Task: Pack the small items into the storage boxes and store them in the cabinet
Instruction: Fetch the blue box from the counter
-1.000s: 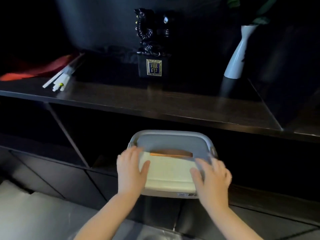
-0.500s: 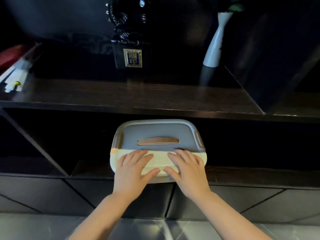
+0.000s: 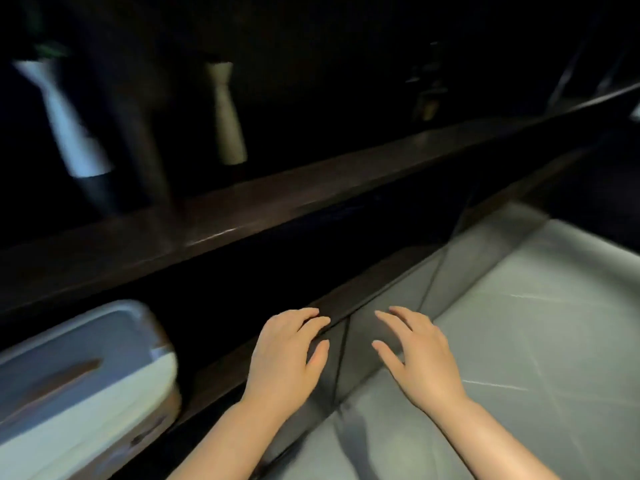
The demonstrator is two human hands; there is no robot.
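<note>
Forearms reach in from the bottom edge, bare, over pale grey floor tiles [image 3: 519,341]. Left hand [image 3: 289,351] has its fingers straight and a little spread, palm down, holding nothing, fingertips at the front edge of the cabinet's lower ledge [image 3: 363,292]. Right hand [image 3: 420,355] is likewise flat and spread, holding nothing, over the dark glossy base panel [image 3: 360,344] just beside the left one. Well to the left of both hands, the storage box [image 3: 79,382] sits in the cabinet's low compartment, cream-bodied with a grey-blue lid and a brown handle bar; a small label on its front is too blurred to read. Farther back, above the dark wooden shelf [image 3: 242,216], stand a white slim-necked vase [image 3: 65,116] and a second, dimmer one [image 3: 227,116], both smeared by motion blur.
</note>
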